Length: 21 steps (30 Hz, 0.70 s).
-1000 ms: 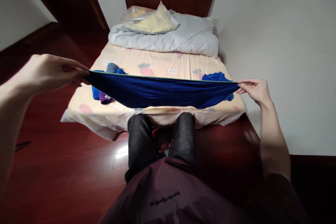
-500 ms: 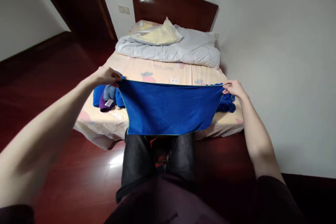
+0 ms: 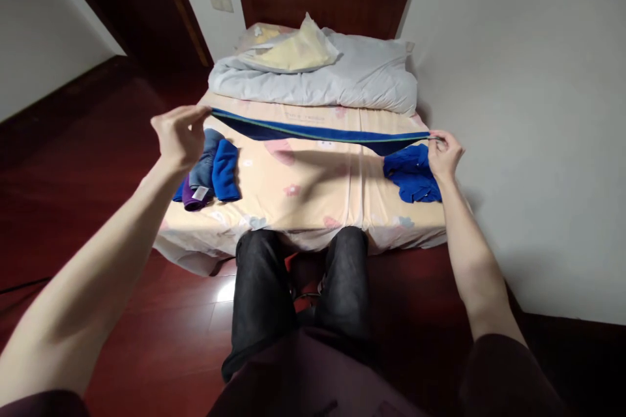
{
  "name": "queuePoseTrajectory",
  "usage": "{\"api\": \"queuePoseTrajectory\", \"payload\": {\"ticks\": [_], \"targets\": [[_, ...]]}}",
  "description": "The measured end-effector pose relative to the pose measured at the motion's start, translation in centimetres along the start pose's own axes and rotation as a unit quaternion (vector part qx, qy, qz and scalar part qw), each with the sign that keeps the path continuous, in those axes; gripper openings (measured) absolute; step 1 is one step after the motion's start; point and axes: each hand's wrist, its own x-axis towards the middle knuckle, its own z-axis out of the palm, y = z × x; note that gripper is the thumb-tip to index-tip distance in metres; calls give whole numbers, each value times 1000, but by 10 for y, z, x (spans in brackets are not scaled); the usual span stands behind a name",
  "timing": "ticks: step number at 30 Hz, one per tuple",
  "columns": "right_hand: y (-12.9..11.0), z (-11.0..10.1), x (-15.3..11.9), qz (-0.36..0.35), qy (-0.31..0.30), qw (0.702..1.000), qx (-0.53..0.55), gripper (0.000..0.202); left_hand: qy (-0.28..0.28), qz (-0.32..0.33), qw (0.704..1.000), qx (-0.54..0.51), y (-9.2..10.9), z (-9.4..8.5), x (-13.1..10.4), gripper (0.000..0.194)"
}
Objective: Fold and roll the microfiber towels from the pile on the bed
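Mid-spread: blue towel (image 3: 317, 133) stretched taut across frame centre above the bed (image 3: 313, 208), left hand (image 3: 178, 137) and right hand (image 3: 444, 153) pinching opposite corners; next, probably lowering flat, evenly.

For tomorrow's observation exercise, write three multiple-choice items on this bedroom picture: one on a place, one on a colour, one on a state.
1. Where does the rolled cloth pile lie? A on the floor; B on the bed's left side; C on the pillow.
2. What colour is the stretched towel? A red; B white; C blue.
3. How is the towel held? A taut between both hands; B crumpled in one hand; C lying flat.

B: rolled cloth pile lies on the bed, left.
C: towel is blue.
A: left hand and right hand pinch its ends.
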Motion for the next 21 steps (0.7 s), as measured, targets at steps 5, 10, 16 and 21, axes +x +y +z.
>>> {"api": "queuePoseTrajectory", "payload": {"ticks": [5, 10, 16, 21], "targets": [[29, 14, -77, 39, -95, 994, -27, 18, -74, -45, 996, 4, -9, 20, -95, 34], [70, 37, -168, 116, -215, 968, -59, 17, -272, -99, 957, 21, -26, 56, -182, 39], [100, 44, -247, 151, -331, 926, -102, 20, -401, -154, 900, 70, -39, 89, -244, 43], [98, 35, -270, 122, -326, 926, -149, 27, -417, -143, 886, 145, -42, 82, -266, 48]]}}
